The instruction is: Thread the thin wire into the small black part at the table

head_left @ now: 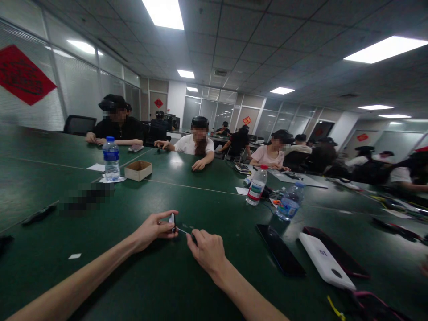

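Note:
My left hand (pixel 152 231) is stretched out over the green table (pixel 140 267), its fingers pinched on a small dark and white object (pixel 172 222) held upright. My right hand (pixel 206 250) rests on the table just right of it, fingers curled, pinching the end of a thin pale strip (pixel 182 230) that runs from the small object. The two hands are a few centimetres apart. What the small object is I cannot make out.
A black phone (pixel 280 255), a white power bank (pixel 326 261) and another dark phone (pixel 334 250) lie at right. Two water bottles (pixel 257 186) (pixel 290 201) stand beyond them, a third (pixel 111 159) beside a cardboard box (pixel 138 170) at left. Several seated people line the far side.

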Demonstrator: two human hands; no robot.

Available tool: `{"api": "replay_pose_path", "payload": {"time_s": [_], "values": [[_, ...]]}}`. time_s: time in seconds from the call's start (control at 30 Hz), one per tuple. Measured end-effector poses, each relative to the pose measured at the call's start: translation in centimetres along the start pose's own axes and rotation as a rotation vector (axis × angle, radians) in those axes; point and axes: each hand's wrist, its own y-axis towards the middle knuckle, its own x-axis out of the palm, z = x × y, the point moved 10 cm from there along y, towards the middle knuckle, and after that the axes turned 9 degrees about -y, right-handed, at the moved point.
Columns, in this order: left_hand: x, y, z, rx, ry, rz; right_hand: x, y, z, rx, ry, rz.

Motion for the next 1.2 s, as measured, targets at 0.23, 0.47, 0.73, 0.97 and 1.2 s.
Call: {"api": "replay_pose_path", "payload": {"time_s": [0.23,0.47,0.73,0.97,1.2], "values": [[-0.5,0.3,-0.5,-0.046,-0.030,0.014,0.1,-0.1,0.2,0.035,0.002,-0.027],[0.2,-0.3,0.0,-0.078,-0.017,-0.002,0.0,-0.2,0.0,0.008,0.022,-0.030],[1.2,-0.7,0.8,-0.021,0.051,-0.078,0.3,0.0,0.0,-0.007,0.031,-0.014],[2.1,-0.8,0.6,0.002,0.229,-0.123,0.6,0.2,0.5,0.022,0.004,0.013],[2.1,-0.7,0.2,-0.003,0.223,-0.120,0.8,0.5,0.7,0.036,0.009,-0.003]]}}
